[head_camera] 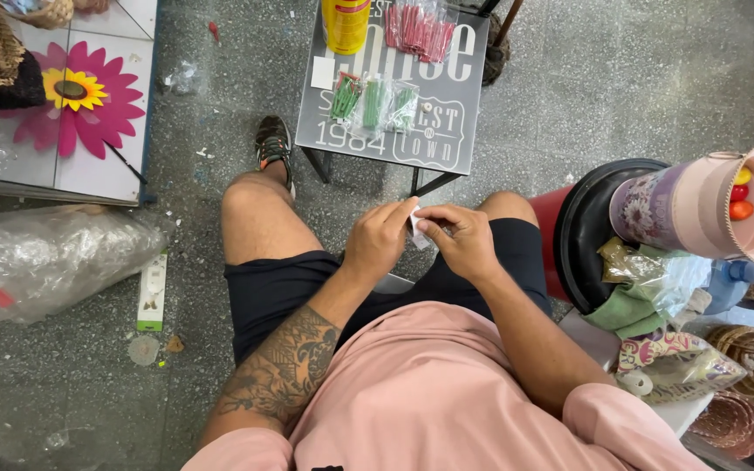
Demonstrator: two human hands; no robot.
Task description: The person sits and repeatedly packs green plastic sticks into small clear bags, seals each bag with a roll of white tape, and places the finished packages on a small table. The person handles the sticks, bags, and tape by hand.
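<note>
I sit looking down at my lap, in a pink shirt and dark shorts. My left hand [380, 237] and my right hand [457, 239] meet above my knees, and both pinch a small white piece of paper or packet [415, 226] between the fingertips. Most of that white piece is hidden by my fingers. In front of my knees stands a small grey table [455, 139] with printed lettering. On it lie clear bags of green sticks [374, 103], clear bags of red sticks [418, 28] and a yellow can [345, 23].
A black round stool [585, 235] at my right carries a pink-and-floral tube [700, 205] with coloured balls inside. Woven baskets [742, 384] sit at lower right. A crumpled clear plastic bag [41, 257] lies on the speckled floor at left, below a board with a pink flower [80, 92].
</note>
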